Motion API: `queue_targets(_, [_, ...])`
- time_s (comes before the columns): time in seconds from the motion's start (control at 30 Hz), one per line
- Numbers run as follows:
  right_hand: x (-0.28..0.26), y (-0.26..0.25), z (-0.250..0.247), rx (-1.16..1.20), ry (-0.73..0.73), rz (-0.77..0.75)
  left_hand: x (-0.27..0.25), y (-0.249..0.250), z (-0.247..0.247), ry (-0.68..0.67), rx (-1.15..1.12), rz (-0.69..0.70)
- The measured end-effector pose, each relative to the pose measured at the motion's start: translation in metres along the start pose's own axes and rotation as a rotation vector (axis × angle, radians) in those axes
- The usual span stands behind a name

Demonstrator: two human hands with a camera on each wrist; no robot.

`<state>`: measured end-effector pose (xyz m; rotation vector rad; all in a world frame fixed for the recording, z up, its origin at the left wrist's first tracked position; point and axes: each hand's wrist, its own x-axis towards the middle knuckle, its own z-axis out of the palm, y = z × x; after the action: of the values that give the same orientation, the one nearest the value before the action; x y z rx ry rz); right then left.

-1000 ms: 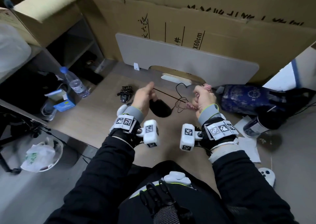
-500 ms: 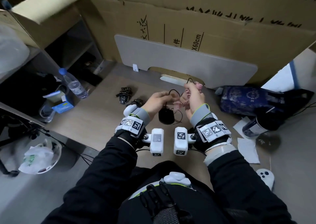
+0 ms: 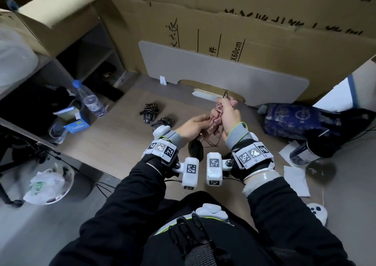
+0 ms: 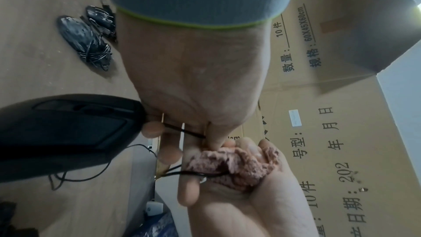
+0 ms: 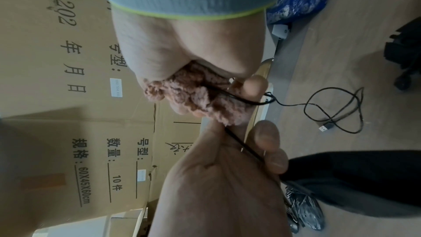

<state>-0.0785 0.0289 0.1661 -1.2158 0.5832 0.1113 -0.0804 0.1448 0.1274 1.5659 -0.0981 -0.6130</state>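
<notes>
Your left hand [image 3: 194,123] pinches the black cable [image 4: 184,131] beside the mouse [image 4: 63,132]. Right hand [image 3: 228,113] fingers are curled tight round the pink fuzzy band [image 5: 193,93] and the cable.

Just left of the left hand [image 3: 193,126] there are two cord-wrapped mice [image 3: 149,113], and further out that way a water bottle [image 3: 89,99], a small blue box [image 3: 76,121] and, closer to the person, a bin [image 3: 67,186] lined with a white bag. Right of the right hand [image 3: 227,115] sits a blue patterned bag [image 3: 295,121], with a dark bottle [image 3: 305,154], some white paper sheets [image 3: 296,180] and a white controller [image 3: 317,214] closer in. Past both hands a grey board [image 3: 223,72] leans on big cardboard boxes [image 3: 264,32].
</notes>
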Motion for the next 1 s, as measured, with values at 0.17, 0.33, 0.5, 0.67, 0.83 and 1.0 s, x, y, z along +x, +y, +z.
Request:
queue_targets(0.17, [0.005,0.003,-0.002,0.011,0.055,-0.044,-0.001,0.005,0.003,0.062,-0.028,-0.078])
queue_targets(0.33, [0.012,0.009,-0.005,-0.111,0.173,-0.042,0.01,0.009,-0.003,0.329,0.059,-0.092])
queue_targets(0.5, [0.015,0.009,-0.015,-0.234,0.23,-0.038,0.016,0.004,-0.02,0.494,0.041,-0.096])
queue_targets(0.67, [0.03,0.004,-0.045,-0.17,0.374,-0.006,0.011,0.004,-0.061,0.747,-0.15,-0.114])
queue_targets(0.83, [0.029,0.003,-0.041,-0.181,0.371,0.045,0.006,-0.002,-0.064,0.579,0.101,-0.222])
queue_targets(1.0, [0.03,0.006,-0.029,-0.168,0.295,0.016,0.0,0.001,-0.041,0.204,0.156,-0.219])
